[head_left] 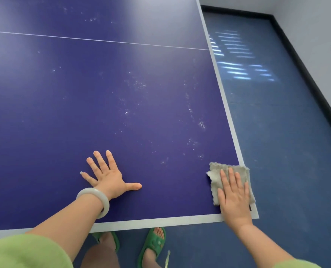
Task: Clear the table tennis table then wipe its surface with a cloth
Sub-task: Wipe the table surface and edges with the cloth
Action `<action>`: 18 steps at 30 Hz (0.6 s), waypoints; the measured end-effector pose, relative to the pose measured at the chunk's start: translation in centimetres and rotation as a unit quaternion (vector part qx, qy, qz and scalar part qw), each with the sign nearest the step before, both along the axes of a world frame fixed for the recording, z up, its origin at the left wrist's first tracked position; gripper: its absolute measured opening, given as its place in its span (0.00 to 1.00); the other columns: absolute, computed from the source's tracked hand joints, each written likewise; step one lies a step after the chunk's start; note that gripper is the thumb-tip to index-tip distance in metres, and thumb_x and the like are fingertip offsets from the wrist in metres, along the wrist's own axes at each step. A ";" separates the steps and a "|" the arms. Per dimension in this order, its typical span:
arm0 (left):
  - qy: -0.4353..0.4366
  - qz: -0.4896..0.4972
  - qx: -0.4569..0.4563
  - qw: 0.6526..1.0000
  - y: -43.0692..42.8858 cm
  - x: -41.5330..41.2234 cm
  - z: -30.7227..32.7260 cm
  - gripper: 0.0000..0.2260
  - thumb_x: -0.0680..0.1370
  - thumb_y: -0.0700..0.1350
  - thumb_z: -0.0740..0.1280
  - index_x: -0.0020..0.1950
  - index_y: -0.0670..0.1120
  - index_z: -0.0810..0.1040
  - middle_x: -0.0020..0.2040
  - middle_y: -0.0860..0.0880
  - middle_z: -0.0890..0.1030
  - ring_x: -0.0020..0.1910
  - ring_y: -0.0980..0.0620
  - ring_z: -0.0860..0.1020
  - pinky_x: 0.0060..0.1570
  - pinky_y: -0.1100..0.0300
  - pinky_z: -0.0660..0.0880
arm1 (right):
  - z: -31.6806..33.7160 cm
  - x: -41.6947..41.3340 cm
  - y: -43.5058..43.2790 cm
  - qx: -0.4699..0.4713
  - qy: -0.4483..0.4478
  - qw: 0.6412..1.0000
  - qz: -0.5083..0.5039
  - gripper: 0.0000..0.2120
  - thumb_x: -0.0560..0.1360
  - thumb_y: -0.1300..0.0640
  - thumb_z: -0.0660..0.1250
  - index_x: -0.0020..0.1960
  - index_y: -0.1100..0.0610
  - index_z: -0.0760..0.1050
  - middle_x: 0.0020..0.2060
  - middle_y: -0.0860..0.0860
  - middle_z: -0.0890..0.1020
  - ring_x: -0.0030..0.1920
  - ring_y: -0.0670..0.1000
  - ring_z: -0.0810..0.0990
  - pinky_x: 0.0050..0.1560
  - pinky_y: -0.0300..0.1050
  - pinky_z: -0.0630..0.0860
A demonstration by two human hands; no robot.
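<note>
The blue surface (122, 113) of the table tennis table carries only the cloth (215, 175) and both hands. The grey cloth lies flat at the near right corner, reaching over the white side border. The right hand (233, 198) rests palm-down on the cloth, fingers straight and together, nothing gripped. The left hand (108, 176) lies flat on the bare surface well to the left of the cloth, fingers spread, thumb extended, holding nothing. A pale bangle (87, 191) encircles the left wrist. Whitish speckled marks (201, 124) are scattered across the surface beyond the hands. Green slippers (153, 242) stand on the blue floor (277, 151) below the near edge.
</note>
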State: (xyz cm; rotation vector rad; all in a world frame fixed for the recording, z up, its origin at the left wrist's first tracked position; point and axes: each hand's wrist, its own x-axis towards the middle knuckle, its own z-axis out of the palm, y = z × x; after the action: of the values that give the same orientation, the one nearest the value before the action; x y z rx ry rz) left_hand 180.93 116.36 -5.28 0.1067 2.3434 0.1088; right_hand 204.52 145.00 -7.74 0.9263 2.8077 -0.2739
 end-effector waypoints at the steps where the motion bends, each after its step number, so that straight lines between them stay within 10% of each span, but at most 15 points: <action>1: -0.003 0.000 -0.003 1.000 0.1 -0.1 0.1 0.71 0.57 0.78 0.69 0.71 0.46 0.20 0.71 0.39 0.20 0.71 0.34 0.23 0.68 0.30 0.36 | -0.1 -1.4 0.6 0.010 -0.005 1.000 -0.016 0.31 0.78 0.45 0.39 0.80 0.51 0.48 0.80 0.49 0.51 0.80 0.52 0.47 0.78 0.59 0.43; 5: -0.013 -0.001 -0.020 1.000 0.4 -0.3 0.7 0.71 0.57 0.77 0.71 0.73 0.45 0.22 0.71 0.39 0.21 0.72 0.34 0.25 0.69 0.29 0.38 | -0.7 -8.7 0.3 0.008 -0.014 0.998 -0.059 0.28 0.84 0.48 0.46 0.80 0.48 0.39 0.80 0.51 0.41 0.79 0.52 0.38 0.77 0.58 0.36; 12: -0.025 0.005 -0.030 0.999 0.9 -0.6 1.0 0.71 0.57 0.75 0.72 0.74 0.45 0.24 0.72 0.38 0.22 0.73 0.33 0.27 0.69 0.28 0.41 | -0.6 -4.6 -4.4 -0.048 0.024 0.973 0.223 0.27 0.83 0.45 0.44 0.81 0.47 0.44 0.80 0.46 0.44 0.79 0.49 0.40 0.77 0.54 0.38; 18: -0.031 0.009 -0.035 0.999 0.8 -0.8 0.6 0.72 0.56 0.77 0.71 0.72 0.45 0.22 0.70 0.38 0.20 0.71 0.33 0.25 0.68 0.28 0.39 | -0.9 -6.5 3.2 -0.021 0.003 1.000 -0.006 0.27 0.83 0.47 0.43 0.80 0.47 0.39 0.80 0.47 0.42 0.79 0.49 0.37 0.77 0.55 0.35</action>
State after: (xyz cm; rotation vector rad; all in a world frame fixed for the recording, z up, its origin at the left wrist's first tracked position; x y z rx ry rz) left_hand 180.18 117.14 -4.72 0.0471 2.2835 0.0382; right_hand 198.02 148.23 -8.59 0.9358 2.7900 -0.3376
